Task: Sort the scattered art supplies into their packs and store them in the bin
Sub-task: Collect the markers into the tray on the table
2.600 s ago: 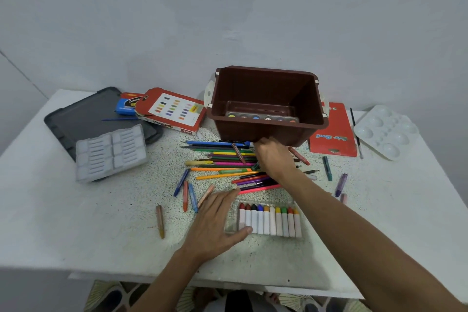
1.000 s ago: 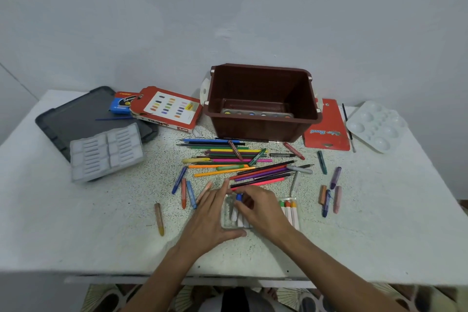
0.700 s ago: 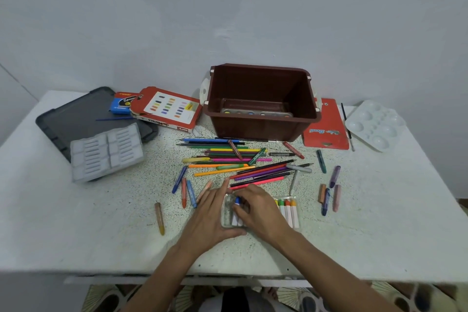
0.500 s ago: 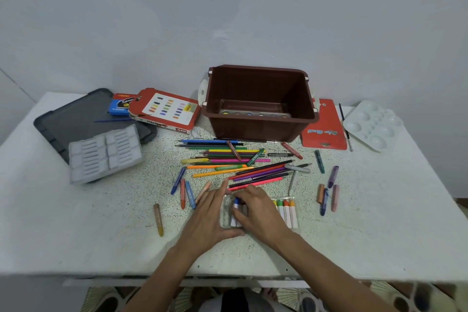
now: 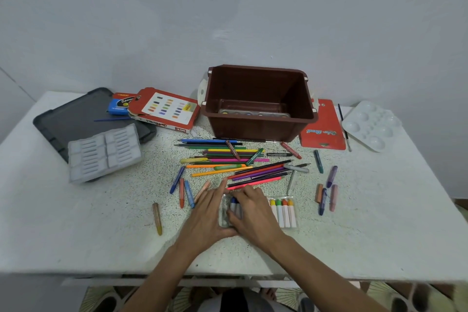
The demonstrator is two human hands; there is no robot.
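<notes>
Clear pack [image 5: 224,219] half-filled — left hand [image 5: 206,215] flat, steadying it; right hand [image 5: 254,216] pinching a crayon [image 5: 233,204] in. Pencils [image 5: 228,151] lie loose; bin [image 5: 253,129] nearly empty.

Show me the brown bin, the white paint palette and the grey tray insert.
brown bin [image 5: 255,129]: head view, front wall.
white paint palette [image 5: 371,125]: head view, centre.
grey tray insert [image 5: 105,153]: head view, centre ribs.

I find free tabletop [image 5: 76,230] at near left and far right — scattered pencils [image 5: 225,159] bar the way to the brown bin [image 5: 258,126].
</notes>
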